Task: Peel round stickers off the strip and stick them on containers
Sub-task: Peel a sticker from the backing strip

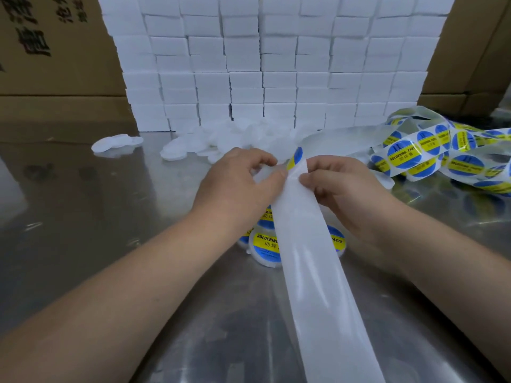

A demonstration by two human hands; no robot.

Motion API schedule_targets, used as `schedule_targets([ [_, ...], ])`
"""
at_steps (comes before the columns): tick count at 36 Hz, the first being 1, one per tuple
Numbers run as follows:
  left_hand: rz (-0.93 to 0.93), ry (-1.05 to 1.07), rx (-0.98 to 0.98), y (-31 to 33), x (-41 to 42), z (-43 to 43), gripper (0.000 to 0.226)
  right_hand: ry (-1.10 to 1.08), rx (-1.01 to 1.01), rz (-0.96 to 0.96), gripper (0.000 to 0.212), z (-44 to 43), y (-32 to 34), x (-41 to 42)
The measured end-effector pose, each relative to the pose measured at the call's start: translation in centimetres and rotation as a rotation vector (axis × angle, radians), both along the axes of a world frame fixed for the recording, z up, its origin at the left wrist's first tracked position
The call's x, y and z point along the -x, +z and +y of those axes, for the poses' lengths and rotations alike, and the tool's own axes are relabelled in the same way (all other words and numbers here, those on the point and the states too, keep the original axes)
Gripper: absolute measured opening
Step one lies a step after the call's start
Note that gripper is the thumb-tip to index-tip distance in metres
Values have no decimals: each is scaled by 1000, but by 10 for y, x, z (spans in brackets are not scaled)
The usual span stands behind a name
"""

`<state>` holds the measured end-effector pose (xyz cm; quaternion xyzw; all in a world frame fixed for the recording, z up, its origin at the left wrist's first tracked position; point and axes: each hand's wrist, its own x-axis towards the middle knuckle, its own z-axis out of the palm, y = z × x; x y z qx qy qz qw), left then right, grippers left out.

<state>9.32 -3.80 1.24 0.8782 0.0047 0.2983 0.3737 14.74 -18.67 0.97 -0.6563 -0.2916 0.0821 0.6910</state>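
Note:
A translucent white backing strip (312, 261) runs from the bottom edge up to my hands. My right hand (337, 189) pinches the strip at its fold. A round blue and yellow sticker (295, 158) stands half lifted off the strip just above the fold. My left hand (240, 181) holds a small white round container (262, 174) against the strip, close to that sticker. Several labelled containers (265, 246) lie on the steel table under my wrists, partly hidden by the strip. More of the sticker strip (442, 158) lies coiled at the right.
Loose white round containers (177, 150) lie scattered ahead of my hands and at the left (116, 145). A tall stack of white boxes (271, 62) fills the back. Brown cartons (49, 51) stand at both back sides. The steel table (96, 217) reflects light.

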Motion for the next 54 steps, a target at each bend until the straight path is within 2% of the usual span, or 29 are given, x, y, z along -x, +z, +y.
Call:
schedule_targets([
  [3,3,1,-41,-2,0,0,21,14,23,-25,32,0,0,2],
  [7,-18,-21,-29,-1,2,-3,29,55,35,-58,30,0,1,7],
  [9,-11,-22,-51,-1,2,-5,28,69,21,-65,31,1,3,10],
  [13,-6,-20,-74,-1,3,-5,27,107,39,-73,18,1,3,11],
  [17,-13,-24,-75,-1,4,-6,21,55,45,-84,36,1,2,11],
  [22,-32,-49,-37,-1,6,-7,7,51,43,-81,36,3,2,14],
  [25,-39,-37,-63,-1,5,-8,18,41,37,-72,34,2,2,15],
  [30,-23,-31,-59,0,6,-7,11,20,65,-109,37,3,1,13],
  [33,-19,-50,-1,1,5,-7,13,24,64,-115,42,2,2,13],
  [38,24,-128,176,2,5,-7,12,15,94,-131,37,1,4,14],
  [48,40,-121,330,3,5,-7,6,-23,142,-115,45,2,4,13],
  [54,-30,-76,350,5,3,-2,16,-140,220,-127,26,0,3,10],
])
